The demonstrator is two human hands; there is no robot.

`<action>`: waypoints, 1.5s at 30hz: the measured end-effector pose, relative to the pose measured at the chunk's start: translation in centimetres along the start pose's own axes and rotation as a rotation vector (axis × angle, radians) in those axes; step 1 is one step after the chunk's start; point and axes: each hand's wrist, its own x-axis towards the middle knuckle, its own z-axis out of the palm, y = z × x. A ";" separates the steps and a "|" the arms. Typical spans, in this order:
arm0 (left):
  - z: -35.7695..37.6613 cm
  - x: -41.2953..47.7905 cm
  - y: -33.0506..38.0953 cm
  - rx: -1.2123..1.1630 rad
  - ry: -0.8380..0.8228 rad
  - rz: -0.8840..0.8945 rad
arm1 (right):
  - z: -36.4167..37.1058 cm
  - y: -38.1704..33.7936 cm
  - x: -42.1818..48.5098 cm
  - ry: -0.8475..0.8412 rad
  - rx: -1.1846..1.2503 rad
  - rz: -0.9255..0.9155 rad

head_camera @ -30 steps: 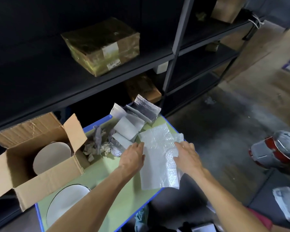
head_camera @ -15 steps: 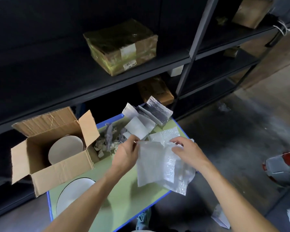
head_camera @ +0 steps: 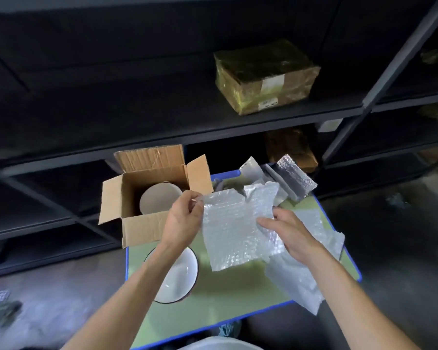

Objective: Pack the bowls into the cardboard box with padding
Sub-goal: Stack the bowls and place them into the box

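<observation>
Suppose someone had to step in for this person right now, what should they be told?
The left hand pinches the top corner of the bubble wrap sheet; the right hand grips its right edge, holding it above the green table.
One bowl sits in the open cardboard box; the second bowl lies on the table in front of the box.
Done: first bowl boxed.
Left: pad it, add the second bowl, pad again.

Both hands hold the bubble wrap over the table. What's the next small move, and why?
Probably carry the bubble wrap left and lay it over the bowl in the box: that bowl looks uncovered, and the second bowl waits on the table.
</observation>
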 end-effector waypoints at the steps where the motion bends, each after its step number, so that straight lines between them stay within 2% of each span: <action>1: -0.8 -0.4 -0.2 -0.006 -0.001 -0.023 | 0.6 -0.4 0.2 0.004 -0.041 -0.007; 5: -4.0 -2.1 -2.5 0.111 0.014 -0.073 | 2.6 -1.9 0.7 0.022 -0.223 -0.075; 9: -7.0 -4.3 -6.0 0.479 0.021 -0.046 | 4.3 -2.8 0.7 0.005 -0.296 -0.112; 12: -8.1 -5.7 -8.1 0.700 -0.078 -0.034 | 5.7 -3.1 0.7 -0.031 -0.325 -0.111; 14: -8.2 -6.0 -8.7 0.769 -0.132 -0.051 | 6.5 -3.0 0.6 -0.015 -0.375 -0.093; 21: -8.1 -5.1 -9.1 0.887 -0.146 -0.044 | 7.8 -2.9 -0.3 0.047 -0.410 -0.034; 25: -8.3 -5.0 -9.0 0.922 -0.185 -0.040 | 8.1 -2.7 -0.7 0.100 -0.434 -0.026; 31: -9.6 -5.5 -8.2 0.847 -0.192 0.053 | 8.5 -2.9 -0.9 0.170 -0.420 -0.055; 39: -12.1 -6.7 -4.8 0.624 -0.184 0.086 | 9.2 -3.4 -0.8 0.296 -0.435 -0.099; 45: -14.7 -5.9 -0.4 0.449 -0.123 0.090 | 11.2 -4.5 -0.9 0.320 -0.458 -0.150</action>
